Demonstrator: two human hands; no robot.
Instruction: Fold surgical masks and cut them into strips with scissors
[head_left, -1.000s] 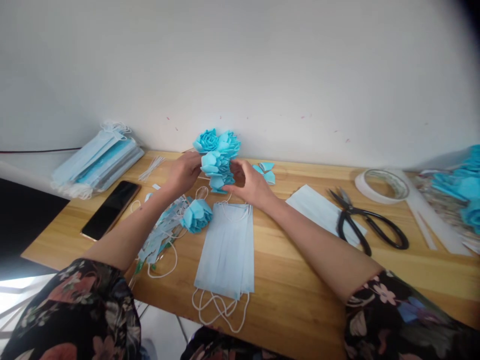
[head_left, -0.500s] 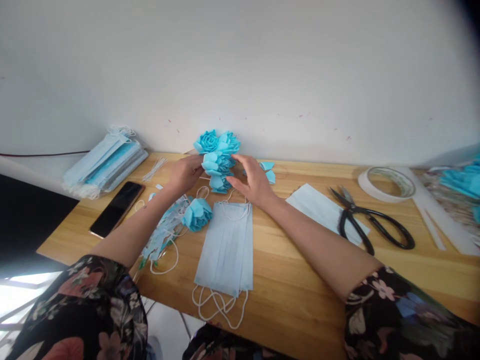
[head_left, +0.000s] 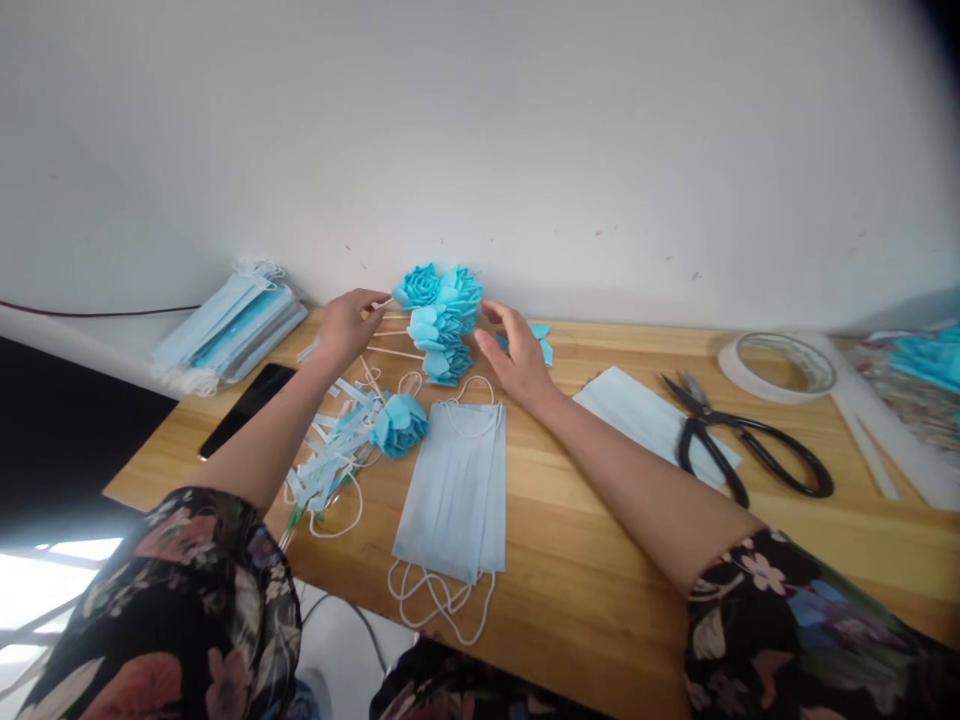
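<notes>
Four blue flowers (head_left: 442,320) sit bunched together near the wall (head_left: 600,150), at the far side of the wooden surface (head_left: 585,560), their white stems (head_left: 397,352) pointing left. The left hand (head_left: 349,327) has its fingertips pinched together on the uppermost stem, just left of the bunch. The right hand (head_left: 520,360) curves around the opposite side with thumb and fingers spread apart, holding nothing; whether its fingertips brush the petals is hard to tell from here. Some cut blue pieces (head_left: 545,343) lie behind it.

A single blue flower (head_left: 400,426) rests nearer the person, against a tangle of pale strips (head_left: 337,465) and beside a few face masks (head_left: 450,490) (their white ear loops trail toward the near edge). Farther left are a black phone (head_left: 244,412), partly behind the forearm, and a mask stack (head_left: 232,325). To the right, black-handled scissors (head_left: 703,415) overlap a pale blue sheet (head_left: 619,400), near a tape roll (head_left: 739,376).
</notes>
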